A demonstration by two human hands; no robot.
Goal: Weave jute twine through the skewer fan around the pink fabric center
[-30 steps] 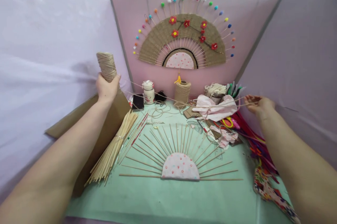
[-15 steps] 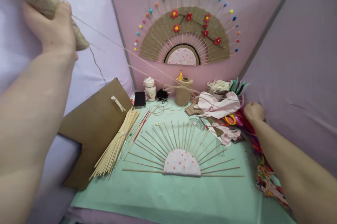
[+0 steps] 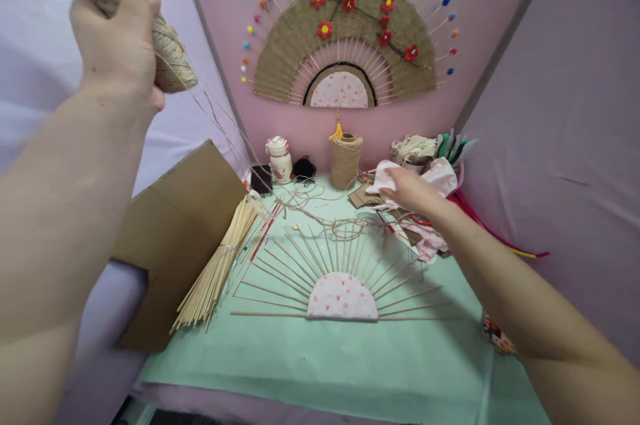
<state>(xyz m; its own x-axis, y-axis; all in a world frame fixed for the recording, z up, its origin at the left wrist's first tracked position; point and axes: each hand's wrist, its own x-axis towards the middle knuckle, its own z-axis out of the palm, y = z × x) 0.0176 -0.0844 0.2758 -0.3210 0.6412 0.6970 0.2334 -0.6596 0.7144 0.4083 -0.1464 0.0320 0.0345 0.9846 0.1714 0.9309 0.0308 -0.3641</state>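
Observation:
My left hand [image 3: 117, 42], raised at the upper left, is wrapped round a long spool of natural twine [image 3: 173, 55]. Strands hang from its lower end to the table and lie slack in loose loops [image 3: 345, 228] above the fan frame. My right hand [image 3: 407, 188] is over a crumpled pale pink cloth [image 3: 440, 175], its fingers curled. Whether a strand is between them is hidden. The fan frame lies flat in front of me: thin sticks [image 3: 280, 272] spread from a half-round pink dotted base [image 3: 343, 296].
A finished woven fan [image 3: 280, 45] with red flowers hangs on the back wall. Below it stand a large twine cone [image 3: 346, 162] and a white bottle [image 3: 280, 160]. Bundled sticks [image 3: 217, 268] and brown cardboard [image 3: 180, 225] lie left. Pipe cleaners [image 3: 453, 148] and cloth scraps are right.
My right hand has come in from the right wall to the pink cloth. The twine, stretched across before, now hangs slack and loops on the table. The view has tilted down slightly.

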